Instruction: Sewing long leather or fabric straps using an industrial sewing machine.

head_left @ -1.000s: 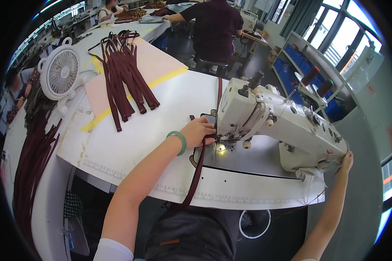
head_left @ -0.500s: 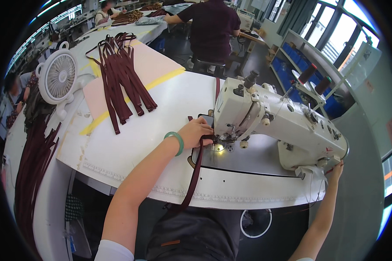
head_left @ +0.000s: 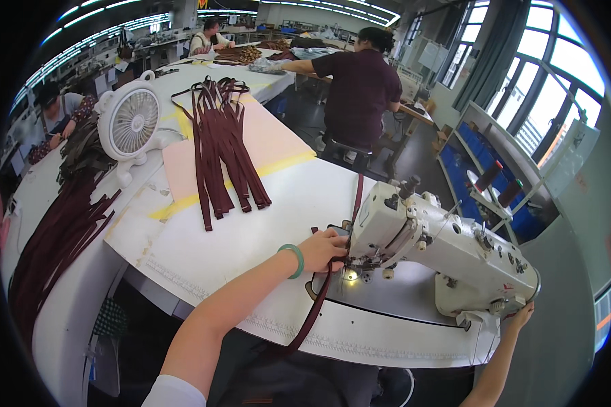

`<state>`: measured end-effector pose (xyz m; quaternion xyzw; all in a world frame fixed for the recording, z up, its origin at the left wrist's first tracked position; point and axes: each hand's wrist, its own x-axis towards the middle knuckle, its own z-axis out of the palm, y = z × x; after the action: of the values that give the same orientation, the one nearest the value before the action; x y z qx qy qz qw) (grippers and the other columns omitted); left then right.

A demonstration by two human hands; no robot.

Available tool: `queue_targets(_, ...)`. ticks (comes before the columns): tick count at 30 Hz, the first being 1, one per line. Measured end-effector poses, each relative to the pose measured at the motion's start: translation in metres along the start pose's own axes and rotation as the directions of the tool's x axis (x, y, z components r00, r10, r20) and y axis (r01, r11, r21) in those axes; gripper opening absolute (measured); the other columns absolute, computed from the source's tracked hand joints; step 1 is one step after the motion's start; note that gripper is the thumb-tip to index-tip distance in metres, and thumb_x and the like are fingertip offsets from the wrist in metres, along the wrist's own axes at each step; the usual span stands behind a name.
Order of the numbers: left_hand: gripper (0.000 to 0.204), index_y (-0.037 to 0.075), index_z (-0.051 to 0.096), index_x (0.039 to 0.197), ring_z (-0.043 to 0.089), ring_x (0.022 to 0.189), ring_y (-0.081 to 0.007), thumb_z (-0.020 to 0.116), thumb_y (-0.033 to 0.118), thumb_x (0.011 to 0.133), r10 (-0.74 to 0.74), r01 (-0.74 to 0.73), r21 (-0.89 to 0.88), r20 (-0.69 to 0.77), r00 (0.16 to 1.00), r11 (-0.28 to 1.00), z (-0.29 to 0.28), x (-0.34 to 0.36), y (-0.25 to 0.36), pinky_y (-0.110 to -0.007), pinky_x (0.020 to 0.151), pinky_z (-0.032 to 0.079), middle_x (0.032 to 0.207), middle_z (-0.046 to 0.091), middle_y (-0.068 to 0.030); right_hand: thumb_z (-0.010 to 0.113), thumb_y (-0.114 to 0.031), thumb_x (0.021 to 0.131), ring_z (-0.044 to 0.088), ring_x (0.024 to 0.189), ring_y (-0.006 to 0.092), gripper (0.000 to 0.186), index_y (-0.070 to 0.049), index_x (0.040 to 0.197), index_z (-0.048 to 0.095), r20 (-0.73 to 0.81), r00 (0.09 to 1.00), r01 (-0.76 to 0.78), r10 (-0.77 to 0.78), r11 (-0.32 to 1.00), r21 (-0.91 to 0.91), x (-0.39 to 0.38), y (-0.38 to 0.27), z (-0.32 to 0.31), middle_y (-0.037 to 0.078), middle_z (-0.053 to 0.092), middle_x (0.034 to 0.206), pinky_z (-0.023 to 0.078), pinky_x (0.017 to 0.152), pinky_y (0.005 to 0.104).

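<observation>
A white sewing machine (head_left: pixel 448 227) stands at the right of the white table. Close to its lit needle area, my left hand (head_left: pixel 321 249) is closed on a maroon strap (head_left: pixel 312 319), with a green bangle on the wrist. The strap bends at my fingers, and its tail hangs down over the table's front edge. My fingertips partly hide the strap by the presser foot. At the machine's far right end, my right hand (head_left: pixel 521 316) curls round the lower rim of the handwheel (head_left: pixel 538 285); part of its grip is hidden.
A bundle of maroon straps (head_left: pixel 225 159) lies on a pink sheet (head_left: pixel 285 139) edged with yellow tape. Left of it stands a white fan (head_left: pixel 132 125), and more straps (head_left: pixel 54 244) hang beyond. Thread cones (head_left: pixel 489 175) rise behind the machine. A co-worker (head_left: pixel 360 91) sits ahead.
The whole view has tilted upward, so table and machine appear lower and more to the right. Both hands keep their places, the left at the needle area and the right at the handwheel.
</observation>
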<state>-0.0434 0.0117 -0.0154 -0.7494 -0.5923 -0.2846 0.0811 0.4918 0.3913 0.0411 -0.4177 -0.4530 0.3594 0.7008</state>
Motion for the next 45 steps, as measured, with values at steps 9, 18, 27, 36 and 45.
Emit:
queue_targets(9, 0.039, 0.013, 0.055, 0.107, 0.048, 0.093, -0.0225, 0.06, 0.021, 0.07, -0.208, 0.146, 0.324, 0.165, 0.964, 0.935, -0.024, 0.01, -0.008, -0.034, 0.079, 0.041, 0.111, 0.052, -0.0036, 0.034, -0.043, 0.091, 0.055, 0.081, 0.0372, 0.049, 0.002, 0.094, 0.053, 0.513, 0.819, 0.571, -0.255, 0.278, -0.773, 0.091, -0.051, 0.002, 0.023, 0.058, 0.088, 0.043, 0.074, 0.0405)
queue_targets(18, 0.032, 0.013, 0.057, 0.104, 0.047, 0.097, -0.024, 0.057, 0.021, 0.073, -0.355, 0.296, 0.347, 0.119, 0.927, 0.89, -0.022, 0.013, -0.031, -0.037, 0.081, 0.043, 0.111, 0.053, -0.004, 0.036, -0.041, 0.092, 0.054, 0.087, 0.0253, 0.042, -0.003, 0.103, 0.05, 0.157, 0.965, 0.257, -0.212, 0.888, -0.382, 0.016, -0.007, -0.005, 0.012, 0.056, 0.099, 0.044, 0.077, 0.0368)
queue_targets(27, 0.05, -0.007, 0.042, 0.118, 0.039, 0.117, -0.0338, 0.054, 0.019, 0.078, -0.248, 0.197, 0.465, 0.05, 0.968, 0.863, -0.031, -0.022, 0.029, -0.041, 0.091, 0.038, 0.128, 0.036, -0.0251, 0.037, -0.041, 0.092, 0.051, 0.096, 0.0212, 0.044, -0.005, 0.116, 0.04, 0.324, 0.938, -0.131, 0.122, 0.991, 0.005, -0.006, -0.009, -0.01, 0.01, 0.049, 0.11, 0.045, 0.08, 0.0359)
queue_targets(36, 0.048, -0.015, 0.043, 0.113, 0.046, 0.108, -0.0363, 0.048, 0.023, 0.083, -0.126, 0.007, 0.543, 0.182, 0.975, 0.84, -0.007, -0.037, 0.108, -0.039, 0.089, 0.04, 0.116, 0.046, -0.0296, 0.037, -0.042, 0.092, 0.051, 0.099, 0.0214, 0.048, -0.005, 0.123, 0.04, 0.099, 0.987, -0.106, 0.124, 0.979, -0.173, 0.012, -0.016, 0.007, 0.011, 0.049, 0.116, 0.042, 0.085, 0.0336)
queue_targets(45, 0.049, -0.013, 0.046, 0.11, 0.045, 0.108, -0.0333, 0.05, 0.026, 0.082, -0.181, 0.141, 0.457, 0.045, 0.982, 0.878, 0.008, -0.026, 0.098, -0.037, 0.088, 0.04, 0.114, 0.048, -0.0269, 0.036, -0.041, 0.091, 0.054, 0.097, 0.0325, 0.049, 0.002, 0.11, 0.05, 0.301, 0.917, 0.392, -0.262, 0.445, -0.805, 0.081, -0.045, -0.012, 0.02, 0.058, 0.102, 0.041, 0.084, 0.0359)
